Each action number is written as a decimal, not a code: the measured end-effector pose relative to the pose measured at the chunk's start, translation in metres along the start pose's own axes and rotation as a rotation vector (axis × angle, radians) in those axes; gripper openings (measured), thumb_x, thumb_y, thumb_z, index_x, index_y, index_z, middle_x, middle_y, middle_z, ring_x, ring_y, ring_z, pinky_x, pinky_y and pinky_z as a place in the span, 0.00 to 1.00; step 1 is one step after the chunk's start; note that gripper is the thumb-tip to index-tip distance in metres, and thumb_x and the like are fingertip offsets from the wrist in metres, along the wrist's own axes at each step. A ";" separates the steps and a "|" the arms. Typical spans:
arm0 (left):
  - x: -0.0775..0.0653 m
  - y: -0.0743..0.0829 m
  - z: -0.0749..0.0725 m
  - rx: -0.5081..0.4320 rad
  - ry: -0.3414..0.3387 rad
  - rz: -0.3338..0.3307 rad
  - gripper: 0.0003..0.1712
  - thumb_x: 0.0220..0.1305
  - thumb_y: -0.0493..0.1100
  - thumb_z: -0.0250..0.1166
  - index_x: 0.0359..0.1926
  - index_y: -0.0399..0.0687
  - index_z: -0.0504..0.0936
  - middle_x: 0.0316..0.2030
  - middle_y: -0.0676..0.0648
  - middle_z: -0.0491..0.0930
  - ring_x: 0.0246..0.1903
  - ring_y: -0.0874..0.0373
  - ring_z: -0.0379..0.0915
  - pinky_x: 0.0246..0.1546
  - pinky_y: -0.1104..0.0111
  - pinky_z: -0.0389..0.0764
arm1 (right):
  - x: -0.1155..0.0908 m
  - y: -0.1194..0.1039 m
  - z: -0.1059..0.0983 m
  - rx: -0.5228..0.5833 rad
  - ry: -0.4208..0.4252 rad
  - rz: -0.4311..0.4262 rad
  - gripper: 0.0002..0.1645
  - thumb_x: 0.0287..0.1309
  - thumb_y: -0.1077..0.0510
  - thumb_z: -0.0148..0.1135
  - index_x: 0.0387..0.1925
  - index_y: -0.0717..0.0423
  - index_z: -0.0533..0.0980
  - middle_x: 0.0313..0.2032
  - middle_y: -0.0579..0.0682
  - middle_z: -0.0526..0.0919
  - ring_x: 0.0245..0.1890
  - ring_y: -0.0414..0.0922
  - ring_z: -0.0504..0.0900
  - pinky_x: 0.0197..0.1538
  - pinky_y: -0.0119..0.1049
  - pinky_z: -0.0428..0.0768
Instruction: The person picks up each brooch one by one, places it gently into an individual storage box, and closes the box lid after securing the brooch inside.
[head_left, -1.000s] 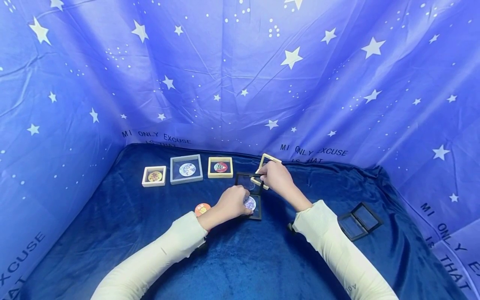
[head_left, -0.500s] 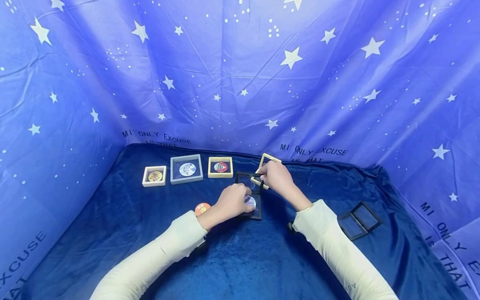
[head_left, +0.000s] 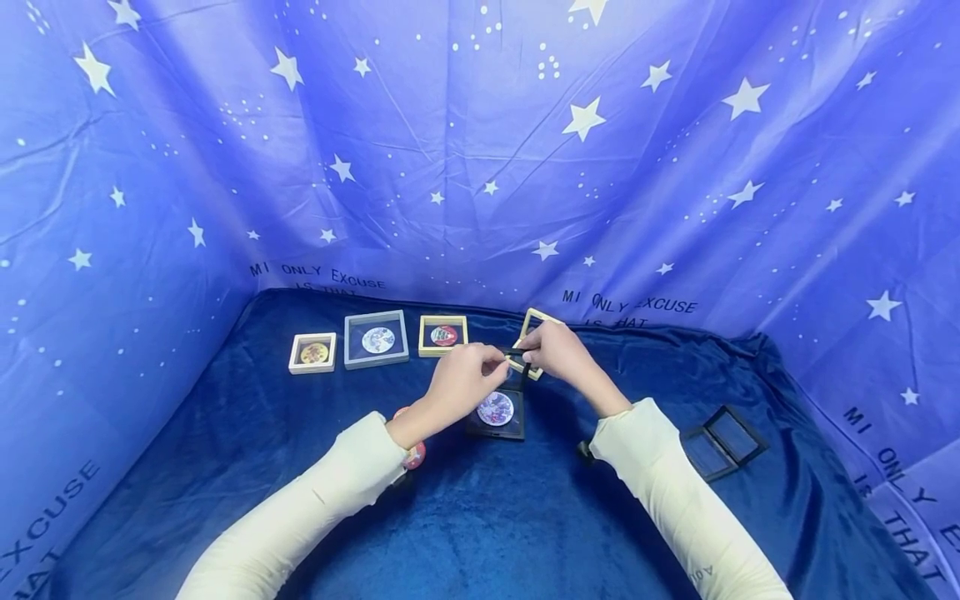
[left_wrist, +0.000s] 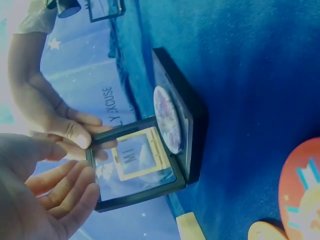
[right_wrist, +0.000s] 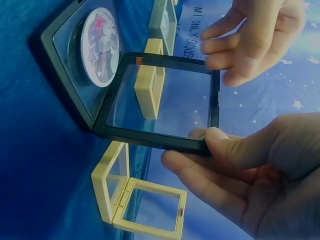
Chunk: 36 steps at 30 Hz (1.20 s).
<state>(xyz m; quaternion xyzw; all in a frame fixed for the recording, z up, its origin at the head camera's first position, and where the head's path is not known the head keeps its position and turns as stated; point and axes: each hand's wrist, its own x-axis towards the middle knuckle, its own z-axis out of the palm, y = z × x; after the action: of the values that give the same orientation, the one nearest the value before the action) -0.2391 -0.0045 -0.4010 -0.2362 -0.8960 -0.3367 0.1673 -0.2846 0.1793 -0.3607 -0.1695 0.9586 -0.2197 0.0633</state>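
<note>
An open black frame case lies mid-table, its base flat with a round blue-white badge in it. Its clear lid stands up from the hinge. My right hand pinches the lid's free edge, with the thumb on top and the fingers underneath. My left hand hovers at the same edge. Its fingers are loosely bent beside the rim, and I cannot tell if they touch it. The badge lies uncovered in the base.
Along the back stand a white frame, a grey frame and a yellow frame, each with a badge. An open empty yellow frame lies behind the case. An orange badge sits under my left wrist. An open black case lies right. Blue star cloth walls surround.
My left hand has lifted off the badge in the base and moved up to the lid's free edge beside the right hand. The right hand still holds the lid.
</note>
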 end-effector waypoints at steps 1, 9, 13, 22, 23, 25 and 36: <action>0.001 -0.001 -0.001 -0.010 0.027 0.003 0.07 0.66 0.41 0.66 0.38 0.46 0.90 0.30 0.50 0.88 0.29 0.62 0.82 0.29 0.73 0.79 | 0.000 0.001 0.000 0.013 -0.012 -0.001 0.11 0.64 0.66 0.65 0.46 0.63 0.87 0.48 0.62 0.88 0.40 0.53 0.89 0.45 0.44 0.86; 0.011 -0.011 -0.007 -0.055 0.178 -0.020 0.07 0.65 0.40 0.66 0.37 0.43 0.90 0.28 0.49 0.88 0.28 0.59 0.82 0.32 0.68 0.80 | -0.001 0.007 -0.002 0.106 -0.071 0.020 0.15 0.69 0.62 0.61 0.52 0.65 0.84 0.48 0.63 0.88 0.40 0.55 0.90 0.46 0.45 0.86; 0.013 -0.015 -0.008 -0.039 0.183 -0.068 0.07 0.65 0.41 0.67 0.38 0.43 0.90 0.30 0.48 0.88 0.29 0.56 0.83 0.32 0.66 0.81 | -0.002 0.008 -0.002 0.151 -0.078 0.064 0.17 0.72 0.57 0.59 0.54 0.64 0.83 0.48 0.63 0.88 0.43 0.57 0.89 0.49 0.47 0.85; 0.014 -0.021 -0.011 -0.036 0.104 -0.191 0.15 0.68 0.45 0.66 0.47 0.39 0.88 0.43 0.41 0.89 0.41 0.46 0.86 0.43 0.56 0.83 | -0.004 0.013 0.001 0.273 -0.086 0.129 0.25 0.77 0.50 0.52 0.54 0.66 0.82 0.42 0.64 0.89 0.47 0.58 0.88 0.51 0.47 0.85; 0.014 -0.021 -0.011 -0.039 0.090 -0.201 0.16 0.69 0.46 0.66 0.48 0.38 0.88 0.44 0.40 0.89 0.42 0.46 0.86 0.44 0.55 0.83 | -0.003 0.014 0.001 0.295 -0.094 0.140 0.25 0.77 0.49 0.51 0.55 0.66 0.82 0.43 0.64 0.89 0.47 0.57 0.88 0.52 0.47 0.85; 0.015 -0.022 -0.012 -0.043 0.059 -0.223 0.17 0.70 0.47 0.65 0.49 0.38 0.88 0.45 0.40 0.89 0.42 0.46 0.86 0.46 0.54 0.83 | -0.003 0.015 0.003 0.331 -0.108 0.161 0.27 0.78 0.49 0.50 0.57 0.67 0.80 0.44 0.65 0.88 0.49 0.57 0.88 0.53 0.47 0.84; 0.019 -0.030 -0.018 -0.106 -0.149 -0.311 0.28 0.73 0.53 0.60 0.18 0.42 0.80 0.10 0.53 0.64 0.14 0.60 0.61 0.23 0.70 0.65 | -0.002 0.023 0.010 0.463 -0.216 0.228 0.35 0.80 0.44 0.42 0.65 0.72 0.71 0.55 0.72 0.82 0.57 0.63 0.84 0.59 0.52 0.81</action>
<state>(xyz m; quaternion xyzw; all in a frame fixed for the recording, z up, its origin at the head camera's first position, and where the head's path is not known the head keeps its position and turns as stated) -0.2687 -0.0302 -0.3950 -0.1277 -0.9126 -0.3870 0.0339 -0.2879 0.1955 -0.3797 -0.0642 0.8834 -0.4051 0.2266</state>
